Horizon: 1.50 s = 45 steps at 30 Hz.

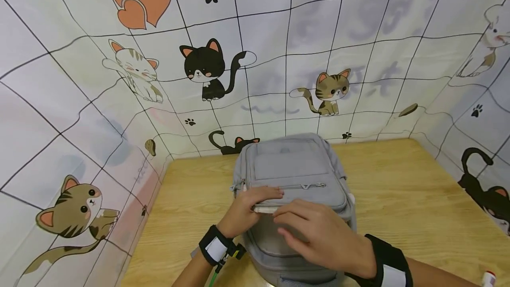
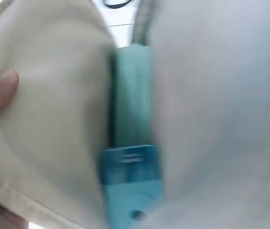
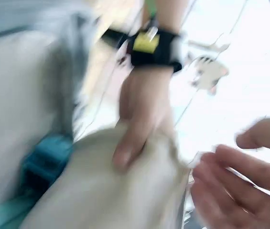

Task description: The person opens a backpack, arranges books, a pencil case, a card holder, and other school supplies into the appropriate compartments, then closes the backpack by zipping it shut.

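A grey backpack (image 1: 292, 163) lies on the table with its front compartment opened. My left hand (image 1: 249, 209) grips the edge of the front panel, its thumb on the beige lining (image 2: 58, 109) and its fingers round the outer side. My right hand (image 1: 316, 231) hovers just right of that edge, fingers loosely bent and nothing between them; the right wrist view shows it beside the panel's rim. Inside the compartment, the left wrist view shows a blurred teal object (image 2: 135, 186) with a paler green length (image 2: 134, 95) above it, between the lining and a grey inner wall (image 2: 221, 114).
The backpack stands on a light wooden table (image 1: 398, 189). Behind and beside it hangs a white gridded cloth (image 1: 271, 79) printed with cartoon cats. A small white bottle with a red cap (image 1: 488, 279) is at the lower right. A zipper (image 1: 304, 186) crosses the front panel.
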{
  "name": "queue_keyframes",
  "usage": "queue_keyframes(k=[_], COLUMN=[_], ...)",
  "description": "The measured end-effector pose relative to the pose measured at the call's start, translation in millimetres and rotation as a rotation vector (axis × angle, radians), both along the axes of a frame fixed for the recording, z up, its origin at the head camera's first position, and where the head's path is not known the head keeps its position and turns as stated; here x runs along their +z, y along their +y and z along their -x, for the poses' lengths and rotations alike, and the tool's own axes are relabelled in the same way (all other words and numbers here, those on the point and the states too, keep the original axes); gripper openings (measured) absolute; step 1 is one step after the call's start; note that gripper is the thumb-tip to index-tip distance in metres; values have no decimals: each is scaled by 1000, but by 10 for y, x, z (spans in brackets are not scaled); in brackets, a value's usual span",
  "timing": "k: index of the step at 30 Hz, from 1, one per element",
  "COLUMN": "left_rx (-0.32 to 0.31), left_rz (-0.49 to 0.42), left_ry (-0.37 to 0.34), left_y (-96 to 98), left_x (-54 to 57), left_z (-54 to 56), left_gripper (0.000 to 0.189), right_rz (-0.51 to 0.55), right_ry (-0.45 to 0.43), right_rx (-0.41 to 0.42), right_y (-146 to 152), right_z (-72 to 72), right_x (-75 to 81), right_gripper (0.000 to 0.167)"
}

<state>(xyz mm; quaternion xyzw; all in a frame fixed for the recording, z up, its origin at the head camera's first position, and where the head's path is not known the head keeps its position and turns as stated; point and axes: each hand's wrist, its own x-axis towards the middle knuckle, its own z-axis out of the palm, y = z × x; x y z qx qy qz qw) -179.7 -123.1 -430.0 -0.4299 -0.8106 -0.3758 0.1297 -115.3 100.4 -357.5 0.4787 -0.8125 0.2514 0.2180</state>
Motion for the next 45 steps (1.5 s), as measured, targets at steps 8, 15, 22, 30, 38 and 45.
queue_keyframes(k=[8, 15, 22, 30, 38, 45], left_rx=[-84, -118, -255, 446, 516, 568], left_rz=[256, 303, 73, 63, 218, 143], left_ry=[201, 172, -280, -272, -236, -200], left_y=[-123, -183, -380, -675, -633, -654], left_x=[-365, -434, 62, -20, -488, -357], left_z=[-121, -79, -77, 434, 613, 514], left_gripper=[47, 46, 44, 21, 12, 5], right_rz=[-356, -407, -332, -481, -656, -735], right_ry=[-123, -164, -179, -255, -343, -313], right_rx=[-249, -230, -155, 86, 56, 29], right_y=[305, 303, -39, -929, -1275, -1365], right_z=[320, 449, 853, 1891, 2137, 2121], right_x=[-573, -766, -167, -154, -627, -525], right_gripper=[64, 65, 46, 27, 20, 25])
